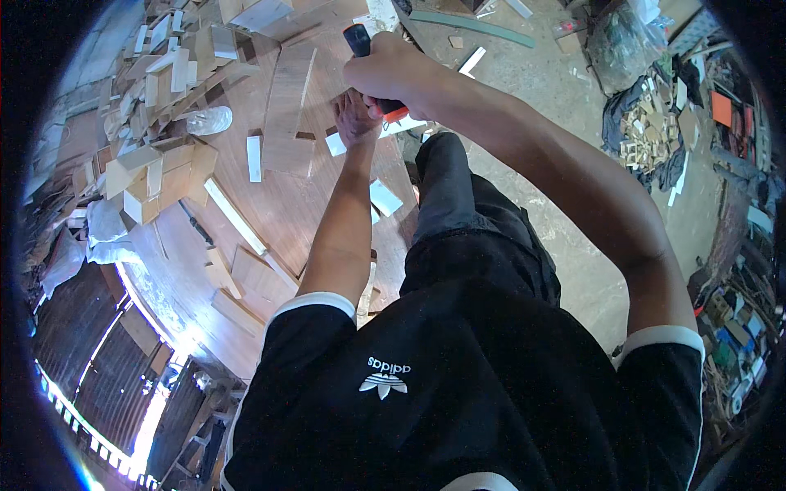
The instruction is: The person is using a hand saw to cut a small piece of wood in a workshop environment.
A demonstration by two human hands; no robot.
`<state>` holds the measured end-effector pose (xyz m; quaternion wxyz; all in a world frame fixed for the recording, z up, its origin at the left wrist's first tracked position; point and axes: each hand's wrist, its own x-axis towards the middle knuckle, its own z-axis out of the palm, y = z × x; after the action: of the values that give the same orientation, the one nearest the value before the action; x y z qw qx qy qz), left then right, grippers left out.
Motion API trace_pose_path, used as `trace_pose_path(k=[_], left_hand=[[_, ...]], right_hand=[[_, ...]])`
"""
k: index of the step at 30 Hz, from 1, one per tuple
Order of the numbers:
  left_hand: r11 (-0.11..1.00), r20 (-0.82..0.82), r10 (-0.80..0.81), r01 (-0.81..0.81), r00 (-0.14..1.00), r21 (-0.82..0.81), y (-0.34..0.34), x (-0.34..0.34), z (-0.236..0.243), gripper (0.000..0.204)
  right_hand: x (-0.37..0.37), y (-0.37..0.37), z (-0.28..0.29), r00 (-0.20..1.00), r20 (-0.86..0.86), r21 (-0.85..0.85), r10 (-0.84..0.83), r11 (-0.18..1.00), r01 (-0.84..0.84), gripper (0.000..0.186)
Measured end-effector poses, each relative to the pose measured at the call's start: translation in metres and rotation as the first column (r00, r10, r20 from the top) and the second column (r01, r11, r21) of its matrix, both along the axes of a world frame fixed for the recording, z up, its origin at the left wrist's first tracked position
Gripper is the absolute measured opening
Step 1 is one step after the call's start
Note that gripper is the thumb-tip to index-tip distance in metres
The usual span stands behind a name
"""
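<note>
My right hand (385,69) is closed around a black and orange hand tool (357,41). Its black end sticks out past the fist, while an orange part shows below the hand; the kind of tool is unclear. Close beside it, my left hand (357,120) rests with fingers stretched out on the work at the edge of the wooden tabletop (246,204). White-faced wood strips lie under and around both hands, one strip (336,144) by the left wrist and another (405,125) below the orange part. My fists and fingers hide where the tool meets the wood.
A wide board (288,110) lies left of my hands. Wooden boxes (168,176), a plastic bottle (210,121) and long strips (236,214) fill the left side. On the floor at right are a heap of wood offcuts (647,135) and a clear plastic bag (626,45).
</note>
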<state>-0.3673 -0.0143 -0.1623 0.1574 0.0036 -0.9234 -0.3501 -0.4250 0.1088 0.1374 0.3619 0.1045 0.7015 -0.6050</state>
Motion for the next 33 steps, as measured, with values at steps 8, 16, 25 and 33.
trace_pose_path(k=[8,16,25,33], left_hand=[[0.954,0.220,-0.062,0.122,0.974,-0.274,0.021,-0.009,0.025,0.040],[0.987,0.116,-0.032,0.050,0.993,-0.153,0.015,-0.004,0.027,0.040],[0.998,0.258,-0.008,0.024,0.966,-0.062,0.010,0.002,0.024,0.048],[0.987,0.179,-0.113,0.090,0.977,0.133,0.003,-0.004,-0.033,0.058]], right_hand=[[-0.008,0.007,-0.010,0.998,-0.049,0.109,-0.027,0.994,0.032,0.018],[-0.006,0.006,-0.013,0.999,-0.034,0.097,-0.019,0.995,0.023,0.009],[-0.010,0.001,-0.047,0.999,-0.029,0.220,-0.045,0.974,0.050,0.021],[-0.017,-0.006,-0.049,0.999,-0.036,0.193,-0.011,0.981,0.017,0.015]])
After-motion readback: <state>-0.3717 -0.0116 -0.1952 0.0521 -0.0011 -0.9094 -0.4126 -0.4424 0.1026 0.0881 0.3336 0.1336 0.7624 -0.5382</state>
